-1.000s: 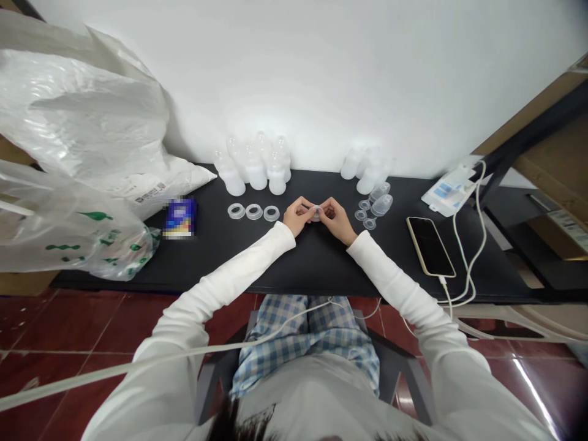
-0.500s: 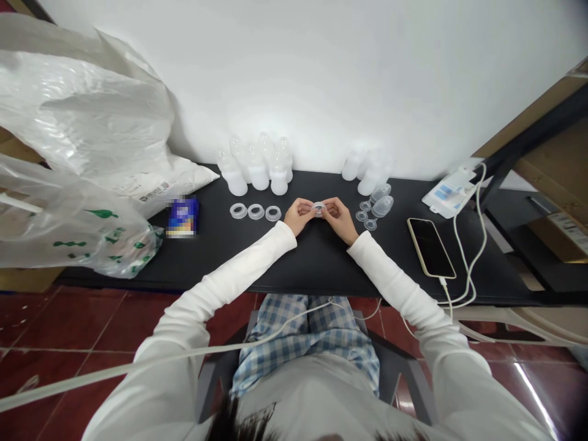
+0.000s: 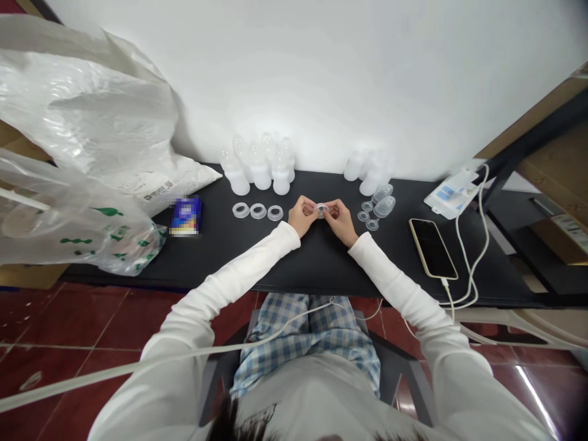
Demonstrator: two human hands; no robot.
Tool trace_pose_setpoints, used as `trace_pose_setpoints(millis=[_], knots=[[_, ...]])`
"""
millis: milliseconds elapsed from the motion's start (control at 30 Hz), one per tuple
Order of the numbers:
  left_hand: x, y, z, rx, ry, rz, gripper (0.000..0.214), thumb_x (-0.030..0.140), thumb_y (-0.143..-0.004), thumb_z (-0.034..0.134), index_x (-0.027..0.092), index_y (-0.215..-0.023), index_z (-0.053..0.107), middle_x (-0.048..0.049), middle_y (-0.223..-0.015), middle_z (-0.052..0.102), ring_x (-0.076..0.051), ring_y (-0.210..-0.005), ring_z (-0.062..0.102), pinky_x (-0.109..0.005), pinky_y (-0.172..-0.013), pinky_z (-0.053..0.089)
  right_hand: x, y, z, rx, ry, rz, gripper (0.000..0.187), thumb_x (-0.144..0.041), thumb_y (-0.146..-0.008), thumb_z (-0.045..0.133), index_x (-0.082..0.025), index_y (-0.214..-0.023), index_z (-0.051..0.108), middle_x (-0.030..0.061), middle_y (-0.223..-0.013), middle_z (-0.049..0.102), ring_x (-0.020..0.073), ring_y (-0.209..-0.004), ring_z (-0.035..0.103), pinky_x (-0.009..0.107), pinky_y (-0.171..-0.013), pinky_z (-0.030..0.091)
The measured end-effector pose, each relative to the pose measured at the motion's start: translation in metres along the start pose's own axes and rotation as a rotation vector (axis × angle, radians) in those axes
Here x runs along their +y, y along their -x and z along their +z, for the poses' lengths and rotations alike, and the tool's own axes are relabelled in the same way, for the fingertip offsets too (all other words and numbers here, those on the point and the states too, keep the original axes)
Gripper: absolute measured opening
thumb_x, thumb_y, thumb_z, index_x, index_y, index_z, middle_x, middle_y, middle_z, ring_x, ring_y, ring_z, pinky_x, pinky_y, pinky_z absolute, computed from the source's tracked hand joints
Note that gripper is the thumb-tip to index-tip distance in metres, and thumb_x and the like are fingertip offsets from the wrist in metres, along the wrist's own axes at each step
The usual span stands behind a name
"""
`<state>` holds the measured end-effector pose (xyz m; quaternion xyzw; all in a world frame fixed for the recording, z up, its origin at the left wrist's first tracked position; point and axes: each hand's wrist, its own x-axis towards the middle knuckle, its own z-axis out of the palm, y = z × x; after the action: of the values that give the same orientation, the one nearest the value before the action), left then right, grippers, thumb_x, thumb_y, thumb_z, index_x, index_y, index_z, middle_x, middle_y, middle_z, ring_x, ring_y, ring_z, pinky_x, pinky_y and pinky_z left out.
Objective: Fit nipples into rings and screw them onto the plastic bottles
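My left hand (image 3: pixel 302 217) and my right hand (image 3: pixel 340 218) meet over the middle of the black table (image 3: pixel 316 257), fingers pinched from both sides on one small clear plastic piece (image 3: pixel 320 210). Three white rings (image 3: pixel 258 211) lie in a row just left of my left hand. Right of my right hand lie small clear discs and clear caps (image 3: pixel 377 207). Behind them, against the wall, stand several white bottles (image 3: pixel 260 165) and a second bottle group (image 3: pixel 369 169).
Large plastic bags (image 3: pixel 78 165) crowd the table's left end, with a small blue packet (image 3: pixel 184 216) beside them. A phone (image 3: pixel 432 247) on a white cable (image 3: pixel 468 257) and a white box (image 3: pixel 450 192) lie at the right. A wooden shelf frame stands far right.
Both hands have stayed together on the clear piece, with only small finger shifts. The camera has drifted slightly, so everything sits a little to the right in the picture.
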<state>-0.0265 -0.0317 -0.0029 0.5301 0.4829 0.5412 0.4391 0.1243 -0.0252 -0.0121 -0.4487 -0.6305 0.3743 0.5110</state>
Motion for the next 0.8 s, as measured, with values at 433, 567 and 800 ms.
trace_pose_setpoints(millis=[433,567,800], knots=[[-0.0046,-0.0038,-0.0031,-0.020,0.108,0.009,0.027,0.024,-0.069,0.082,0.020,-0.082,0.060,0.0053,-0.065,0.064,-0.009,-0.058,0.062,-0.022,-0.062,0.051,-0.0079,0.0022,-0.0013,-0.070,0.009,-0.041,0.051,-0.070,-0.077,0.067,-0.024,-0.096,0.053,-0.0006,-0.079,0.062,0.0141,-0.071,0.059,0.030,-0.067,0.048],[-0.0020,-0.0027,-0.0019,-0.051,0.100,0.018,0.028,0.027,-0.068,0.083,0.020,-0.081,0.059,0.0061,-0.064,0.063,-0.008,-0.055,0.060,-0.022,-0.057,0.049,-0.0063,0.0006,-0.0017,-0.053,-0.002,-0.022,0.051,-0.067,-0.073,0.071,-0.024,-0.090,0.049,-0.0032,-0.072,0.058,0.0123,-0.064,0.054,0.027,-0.060,0.043],[0.0033,0.0002,-0.0008,-0.075,0.065,0.048,0.029,0.034,-0.071,0.082,0.021,-0.080,0.058,0.0065,-0.061,0.062,-0.008,-0.052,0.057,-0.021,-0.054,0.047,-0.0093,0.0027,0.0019,0.025,0.006,-0.057,0.049,-0.067,-0.076,0.069,-0.024,-0.086,0.047,-0.0057,-0.067,0.051,0.0104,-0.058,0.047,0.026,-0.055,0.039]])
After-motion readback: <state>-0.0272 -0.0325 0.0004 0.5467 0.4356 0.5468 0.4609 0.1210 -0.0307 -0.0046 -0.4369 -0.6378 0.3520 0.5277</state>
